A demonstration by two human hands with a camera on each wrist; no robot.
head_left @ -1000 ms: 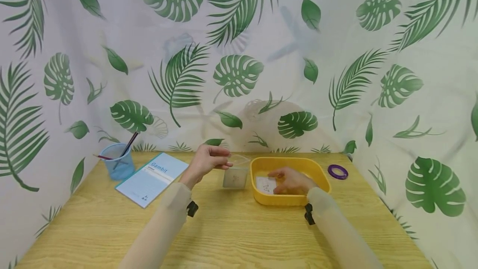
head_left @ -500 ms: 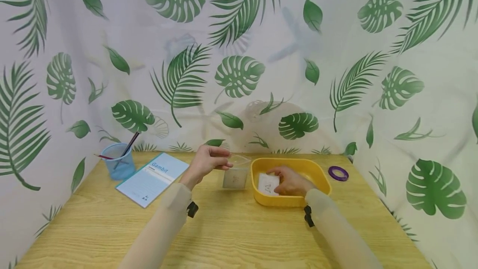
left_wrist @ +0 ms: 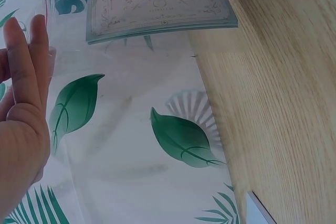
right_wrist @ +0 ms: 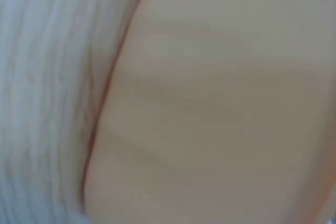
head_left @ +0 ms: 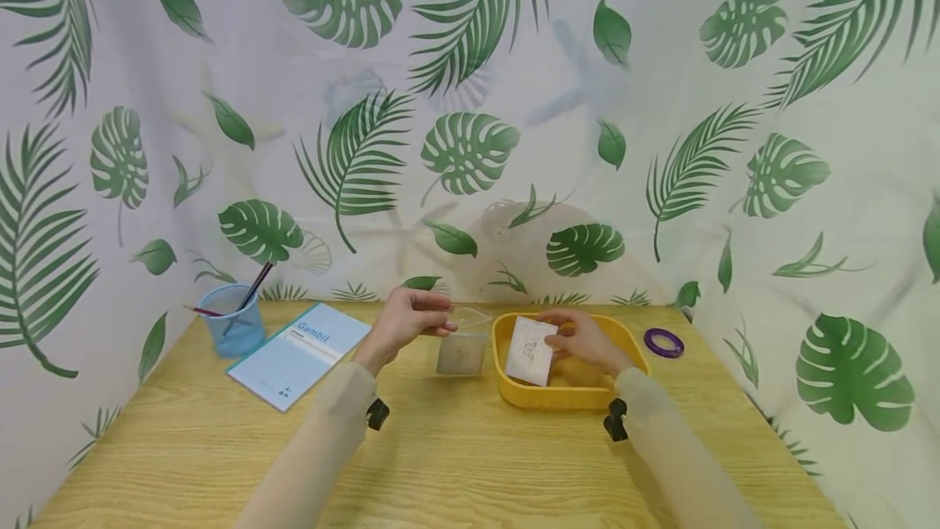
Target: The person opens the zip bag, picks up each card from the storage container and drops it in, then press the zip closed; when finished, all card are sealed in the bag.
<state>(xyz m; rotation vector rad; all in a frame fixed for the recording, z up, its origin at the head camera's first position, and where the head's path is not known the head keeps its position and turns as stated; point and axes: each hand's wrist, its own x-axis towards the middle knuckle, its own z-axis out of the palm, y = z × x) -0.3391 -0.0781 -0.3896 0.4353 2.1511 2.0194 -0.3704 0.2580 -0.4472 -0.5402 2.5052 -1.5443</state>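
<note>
My left hand pinches the top of a clear plastic bag in the head view. Inside its lower part sits a small stack of cards, the front one printed with a butterfly in the left wrist view. To the right, my right hand holds a white card with a small dark print between thumb and fingers. That card is tilted up over the left part of a yellow tray. Only blurred skin and a ribbed sleeve fill the right wrist view.
At the left of the wooden table lies a light-blue notebook, next to a blue mesh pen cup with pencils. A purple ring lies right of the tray. Leaf-printed curtains stand behind and at the sides.
My right hand has lifted the card from the tray's floor and tilted it up. My left hand and the bag have stayed in place.
</note>
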